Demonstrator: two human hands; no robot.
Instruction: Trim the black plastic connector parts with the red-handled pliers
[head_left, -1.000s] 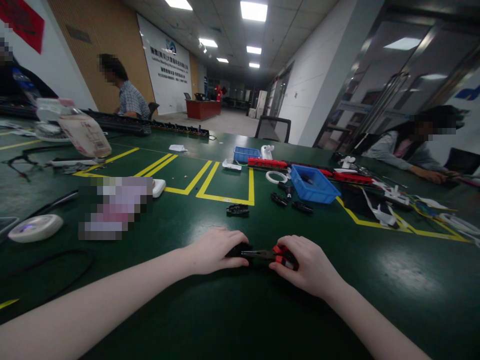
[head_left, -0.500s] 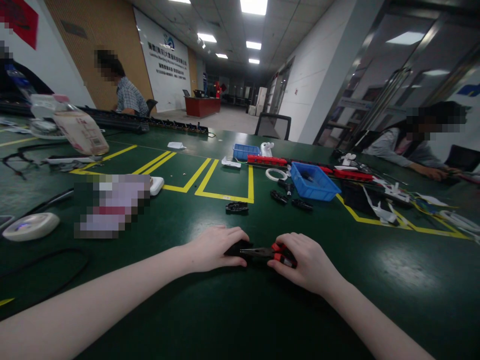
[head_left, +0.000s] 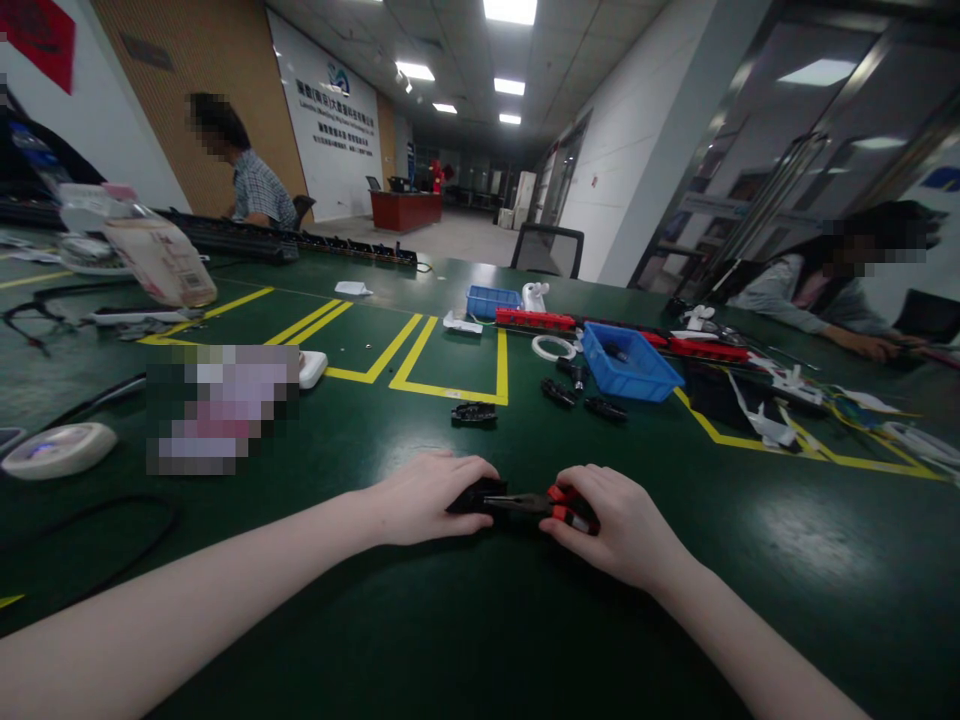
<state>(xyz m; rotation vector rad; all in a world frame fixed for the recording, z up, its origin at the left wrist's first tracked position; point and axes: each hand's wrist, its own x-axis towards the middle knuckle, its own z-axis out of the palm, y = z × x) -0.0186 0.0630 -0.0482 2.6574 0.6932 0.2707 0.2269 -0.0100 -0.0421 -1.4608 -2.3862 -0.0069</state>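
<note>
My left hand (head_left: 439, 495) is closed round a small black part (head_left: 471, 497) over the green table (head_left: 450, 620). My right hand (head_left: 611, 520) grips the red handles of a pair of pliers (head_left: 529, 503). The pliers point left, and their dark tips meet the black part. Beyond my hands lies a black piece (head_left: 474, 414), with more black pieces (head_left: 559, 392) farther right, near a blue bin (head_left: 628, 362) that has a dark item inside. The side of the black part within my left palm is hidden.
A blurred-out object (head_left: 232, 410), a white round device (head_left: 60, 450) and a bottle (head_left: 161, 255) stand left. Red strips (head_left: 536, 320), a white ring (head_left: 553, 348) and cables (head_left: 862, 405) lie beyond and right. People sit at far left and right.
The pliers and my right hand have shifted very slightly to the right. My left hand stays nearly in place, still holding the black part.
</note>
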